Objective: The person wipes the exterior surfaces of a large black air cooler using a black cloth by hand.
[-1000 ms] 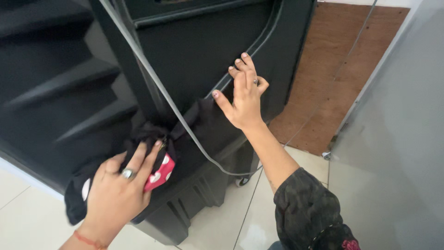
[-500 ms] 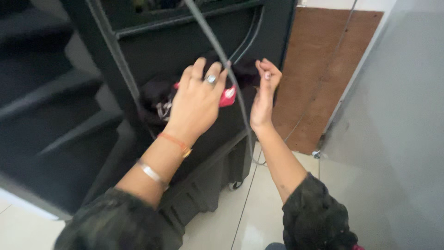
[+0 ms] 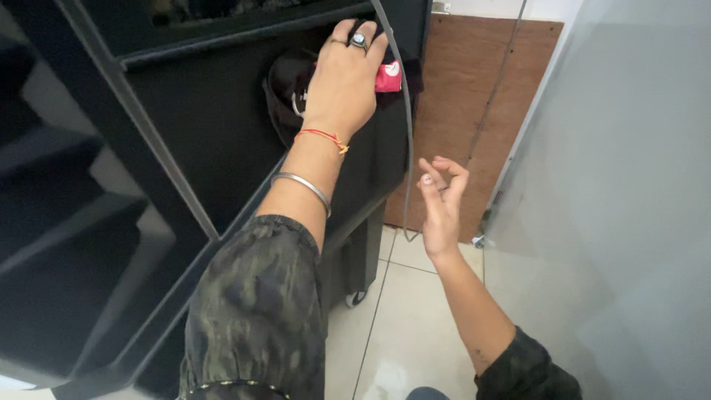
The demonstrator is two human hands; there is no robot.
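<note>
My left hand (image 3: 342, 81) presses a black cloth with a red, white-dotted patch (image 3: 388, 77) against the upper side panel of a large black plastic cabinet on castors (image 3: 192, 141). The hand wears a ring, a red thread and a metal bangle. A grey cable (image 3: 404, 126) hangs down the cabinet's right edge, just right of the cloth. My right hand (image 3: 441, 204) hovers in the air to the right of the cabinet, empty, with its fingers loosely spread and touching nothing.
A brown board (image 3: 474, 96) leans against the wall behind the cabinet. A pale grey wall (image 3: 622, 185) stands close on the right. Light floor tiles (image 3: 400, 326) lie below, with a castor wheel (image 3: 357, 298) at the cabinet's foot.
My left hand has carried the cloth from low on the cabinet's side up and right to its upper panel. My right hand has left the cabinet's edge and dropped away to the right.
</note>
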